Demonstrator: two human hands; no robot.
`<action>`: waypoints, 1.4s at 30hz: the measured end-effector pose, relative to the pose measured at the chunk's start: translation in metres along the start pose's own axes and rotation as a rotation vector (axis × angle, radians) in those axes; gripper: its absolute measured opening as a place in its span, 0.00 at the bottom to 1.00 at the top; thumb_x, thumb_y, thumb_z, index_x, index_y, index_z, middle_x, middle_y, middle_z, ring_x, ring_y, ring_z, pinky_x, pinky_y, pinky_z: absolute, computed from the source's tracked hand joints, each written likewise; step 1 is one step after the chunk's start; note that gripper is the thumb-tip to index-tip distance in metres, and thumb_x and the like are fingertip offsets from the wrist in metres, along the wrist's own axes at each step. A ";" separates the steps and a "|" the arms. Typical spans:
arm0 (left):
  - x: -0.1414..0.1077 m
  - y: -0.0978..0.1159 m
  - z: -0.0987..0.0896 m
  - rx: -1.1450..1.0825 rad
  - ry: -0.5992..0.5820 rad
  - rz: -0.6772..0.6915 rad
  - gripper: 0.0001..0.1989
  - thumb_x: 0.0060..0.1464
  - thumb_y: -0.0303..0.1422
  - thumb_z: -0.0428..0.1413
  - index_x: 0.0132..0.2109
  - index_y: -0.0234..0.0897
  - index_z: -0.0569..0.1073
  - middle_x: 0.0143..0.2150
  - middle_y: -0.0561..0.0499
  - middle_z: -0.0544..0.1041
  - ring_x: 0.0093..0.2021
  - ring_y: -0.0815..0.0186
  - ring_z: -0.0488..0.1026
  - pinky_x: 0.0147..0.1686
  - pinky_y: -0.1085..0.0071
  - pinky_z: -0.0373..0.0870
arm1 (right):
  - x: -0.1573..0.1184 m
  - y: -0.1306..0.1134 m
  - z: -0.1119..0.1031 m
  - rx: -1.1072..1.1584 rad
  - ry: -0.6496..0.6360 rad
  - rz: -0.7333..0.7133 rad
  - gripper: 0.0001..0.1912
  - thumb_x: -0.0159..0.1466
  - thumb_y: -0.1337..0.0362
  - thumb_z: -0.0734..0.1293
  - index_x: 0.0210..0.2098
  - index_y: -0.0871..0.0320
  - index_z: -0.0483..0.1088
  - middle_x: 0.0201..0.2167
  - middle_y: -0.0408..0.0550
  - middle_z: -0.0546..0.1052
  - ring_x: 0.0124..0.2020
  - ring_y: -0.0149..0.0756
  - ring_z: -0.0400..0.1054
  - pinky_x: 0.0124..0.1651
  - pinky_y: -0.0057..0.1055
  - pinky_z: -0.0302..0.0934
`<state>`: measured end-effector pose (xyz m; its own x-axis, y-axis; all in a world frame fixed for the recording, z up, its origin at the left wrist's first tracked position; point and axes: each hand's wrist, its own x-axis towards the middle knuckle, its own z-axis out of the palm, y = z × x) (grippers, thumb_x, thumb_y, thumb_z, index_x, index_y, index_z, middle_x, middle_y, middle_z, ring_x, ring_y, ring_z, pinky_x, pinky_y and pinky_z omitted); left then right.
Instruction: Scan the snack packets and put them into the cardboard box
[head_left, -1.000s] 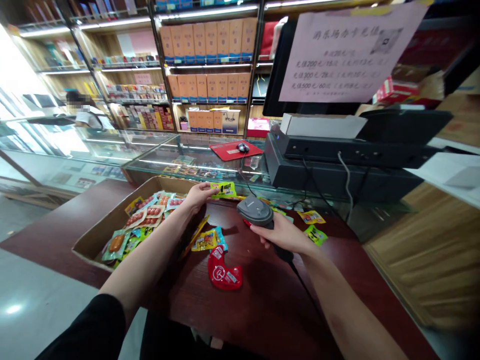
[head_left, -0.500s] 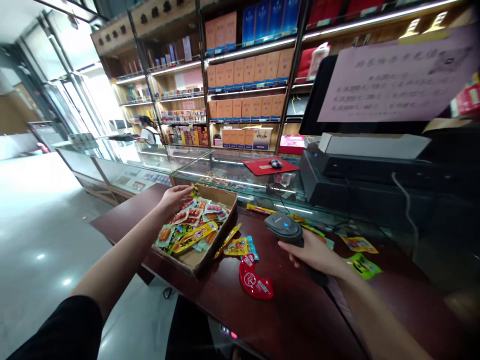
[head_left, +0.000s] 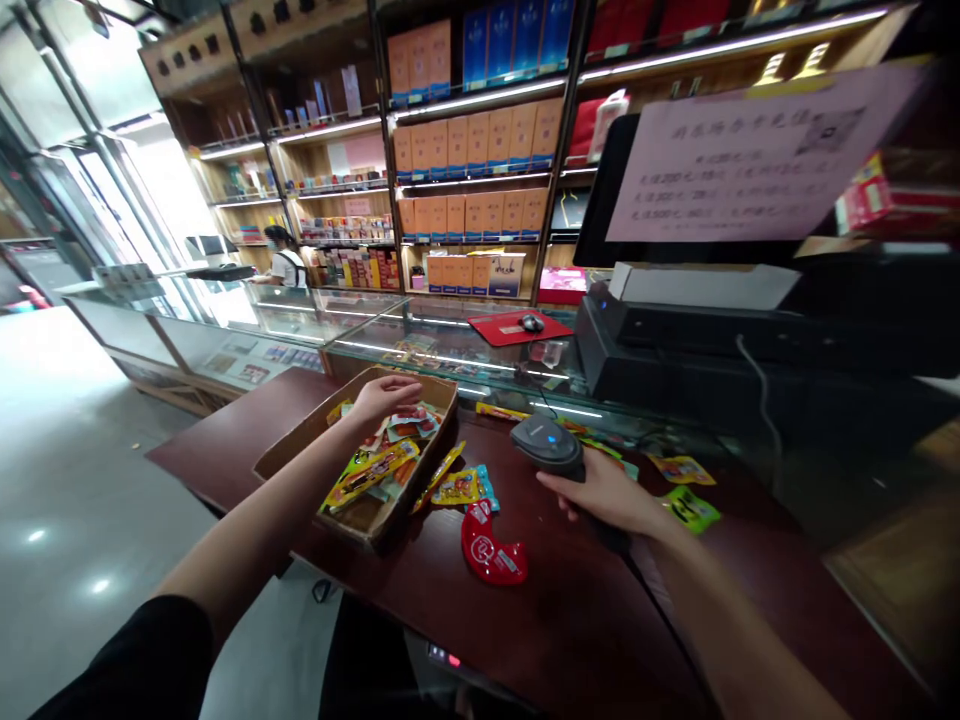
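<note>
My right hand (head_left: 604, 492) is wrapped round the handle of a dark barcode scanner (head_left: 549, 446), held above the dark red table (head_left: 540, 620). Over the cardboard box (head_left: 394, 508) hovers my left hand (head_left: 386, 400), palm down with fingers bent; whether anything is between them is hidden. Small snack packets (head_left: 409, 430) and long yellow packets (head_left: 375, 475) lie in the box. Just right of it are a yellow packet (head_left: 457, 487) and a curved red package (head_left: 491, 555).
A green packet (head_left: 690, 508) and an orange-yellow one (head_left: 682, 469) lie beyond my right hand. A glass counter (head_left: 427, 345) runs behind the table, with a mouse (head_left: 532, 322) on a red mat. The scanner's cable trails down right. A person (head_left: 286, 262) is far back left.
My left hand has moved right, from the box's far left part to above its packets, and more of the box's left side shows. The view has shifted; my right hand still holds the scanner.
</note>
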<state>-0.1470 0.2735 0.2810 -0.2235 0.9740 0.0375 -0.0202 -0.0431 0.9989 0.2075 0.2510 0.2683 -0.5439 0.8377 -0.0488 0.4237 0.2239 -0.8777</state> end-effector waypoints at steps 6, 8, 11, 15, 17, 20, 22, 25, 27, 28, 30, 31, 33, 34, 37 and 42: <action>0.005 -0.023 0.074 0.045 -0.172 -0.084 0.21 0.35 0.39 0.69 0.37 0.32 0.77 0.32 0.45 0.79 0.33 0.64 0.77 0.33 0.69 0.76 | -0.002 -0.001 -0.006 0.041 0.023 0.006 0.19 0.58 0.50 0.68 0.38 0.59 0.65 0.19 0.41 0.72 0.18 0.32 0.67 0.22 0.28 0.62; 0.007 -0.030 0.095 0.029 -0.238 -0.079 0.21 0.35 0.39 0.69 0.37 0.32 0.77 0.31 0.46 0.78 0.33 0.65 0.76 0.33 0.69 0.76 | -0.004 -0.004 -0.009 0.041 0.020 0.012 0.19 0.58 0.50 0.68 0.37 0.59 0.65 0.18 0.41 0.71 0.17 0.31 0.67 0.22 0.28 0.62; 0.008 -0.041 0.118 0.033 -0.311 -0.082 0.21 0.36 0.39 0.69 0.36 0.31 0.77 0.30 0.46 0.78 0.32 0.65 0.75 0.33 0.68 0.76 | -0.005 -0.005 -0.013 0.058 0.037 0.031 0.19 0.57 0.51 0.68 0.39 0.59 0.66 0.18 0.41 0.71 0.18 0.31 0.67 0.22 0.27 0.62; 0.011 -0.062 0.127 0.143 -0.410 -0.111 0.21 0.36 0.39 0.68 0.38 0.32 0.77 0.31 0.46 0.78 0.31 0.65 0.75 0.32 0.68 0.75 | -0.004 0.000 -0.017 0.045 0.044 0.050 0.19 0.58 0.51 0.68 0.40 0.59 0.66 0.19 0.42 0.72 0.18 0.31 0.67 0.21 0.27 0.62; 0.011 -0.076 0.121 0.282 -0.505 -0.097 0.19 0.37 0.39 0.67 0.37 0.33 0.78 0.30 0.46 0.79 0.29 0.65 0.75 0.30 0.70 0.73 | -0.003 0.003 -0.018 0.025 0.037 0.059 0.17 0.58 0.52 0.68 0.38 0.59 0.66 0.19 0.42 0.72 0.17 0.31 0.67 0.21 0.27 0.61; 0.009 -0.088 0.108 0.542 -0.648 0.041 0.17 0.38 0.39 0.66 0.38 0.36 0.79 0.31 0.48 0.80 0.31 0.64 0.76 0.32 0.74 0.70 | -0.001 0.007 -0.017 0.022 0.029 0.092 0.15 0.59 0.53 0.67 0.36 0.58 0.65 0.19 0.43 0.72 0.18 0.32 0.68 0.21 0.28 0.61; 0.007 -0.087 0.101 0.705 -0.747 0.135 0.18 0.39 0.38 0.65 0.41 0.39 0.80 0.35 0.49 0.81 0.35 0.63 0.76 0.34 0.75 0.69 | 0.001 0.009 -0.017 0.031 0.025 0.107 0.15 0.59 0.54 0.67 0.36 0.58 0.65 0.19 0.43 0.72 0.18 0.33 0.68 0.21 0.29 0.61; 0.002 -0.073 0.096 0.876 -0.929 0.186 0.19 0.39 0.31 0.63 0.43 0.42 0.80 0.41 0.51 0.80 0.39 0.62 0.76 0.40 0.76 0.68 | 0.003 0.013 -0.017 0.041 0.021 0.101 0.14 0.58 0.53 0.68 0.36 0.57 0.65 0.19 0.43 0.72 0.18 0.34 0.68 0.21 0.30 0.61; 0.000 -0.062 0.095 0.928 -1.042 0.186 0.21 0.39 0.27 0.61 0.44 0.44 0.80 0.44 0.52 0.80 0.42 0.62 0.75 0.43 0.76 0.66 | 0.004 0.016 -0.017 0.050 0.018 0.094 0.14 0.58 0.53 0.68 0.35 0.57 0.66 0.19 0.43 0.72 0.18 0.34 0.68 0.21 0.30 0.61; 0.000 -0.057 0.094 0.942 -1.088 0.181 0.21 0.39 0.26 0.60 0.44 0.44 0.79 0.46 0.52 0.79 0.43 0.62 0.75 0.44 0.76 0.66 | 0.004 0.017 -0.017 0.052 0.016 0.089 0.14 0.58 0.53 0.68 0.35 0.57 0.66 0.19 0.43 0.72 0.18 0.34 0.68 0.21 0.31 0.61; 0.000 -0.050 0.092 0.966 -1.148 0.157 0.21 0.42 0.27 0.58 0.46 0.44 0.79 0.49 0.51 0.77 0.47 0.62 0.74 0.47 0.76 0.65 | 0.005 0.017 -0.017 0.051 0.017 0.078 0.14 0.58 0.54 0.67 0.35 0.58 0.66 0.19 0.43 0.72 0.18 0.33 0.67 0.21 0.30 0.60; 0.000 -0.047 0.091 0.978 -1.162 0.142 0.20 0.44 0.27 0.57 0.47 0.43 0.78 0.51 0.50 0.76 0.48 0.61 0.73 0.48 0.75 0.64 | 0.005 0.017 -0.017 0.050 0.019 0.073 0.14 0.58 0.54 0.67 0.35 0.58 0.66 0.19 0.43 0.72 0.17 0.33 0.67 0.21 0.30 0.60; 0.001 -0.045 0.088 1.001 -1.176 0.114 0.19 0.46 0.27 0.56 0.46 0.42 0.79 0.53 0.49 0.75 0.51 0.60 0.72 0.50 0.74 0.64 | 0.005 0.017 -0.016 0.055 0.018 0.076 0.14 0.58 0.54 0.67 0.36 0.58 0.66 0.18 0.42 0.72 0.17 0.33 0.67 0.21 0.29 0.60; 0.001 -0.044 0.087 1.011 -1.184 0.110 0.19 0.45 0.27 0.56 0.46 0.41 0.79 0.54 0.48 0.74 0.52 0.60 0.72 0.50 0.74 0.64 | 0.005 0.016 -0.015 0.061 0.018 0.081 0.15 0.58 0.54 0.67 0.37 0.58 0.66 0.18 0.42 0.72 0.17 0.33 0.67 0.21 0.29 0.60; 0.002 -0.044 0.085 1.052 -1.226 0.148 0.20 0.42 0.25 0.58 0.45 0.41 0.79 0.58 0.48 0.71 0.53 0.60 0.70 0.51 0.74 0.63 | 0.004 0.014 -0.013 0.073 0.018 0.097 0.15 0.58 0.55 0.68 0.37 0.58 0.65 0.18 0.42 0.71 0.18 0.33 0.67 0.21 0.29 0.60; 0.002 -0.054 0.087 1.170 -1.124 0.164 0.17 0.39 0.28 0.63 0.41 0.42 0.79 0.51 0.49 0.74 0.48 0.62 0.72 0.48 0.73 0.65 | 0.002 0.012 -0.013 0.064 0.021 0.098 0.14 0.58 0.55 0.67 0.36 0.58 0.64 0.19 0.42 0.71 0.17 0.32 0.67 0.21 0.29 0.61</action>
<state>-0.0619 0.2970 0.2296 0.6451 0.6614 -0.3825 0.7569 -0.4845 0.4386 0.2207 0.2618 0.2639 -0.4864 0.8646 -0.1258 0.4265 0.1093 -0.8978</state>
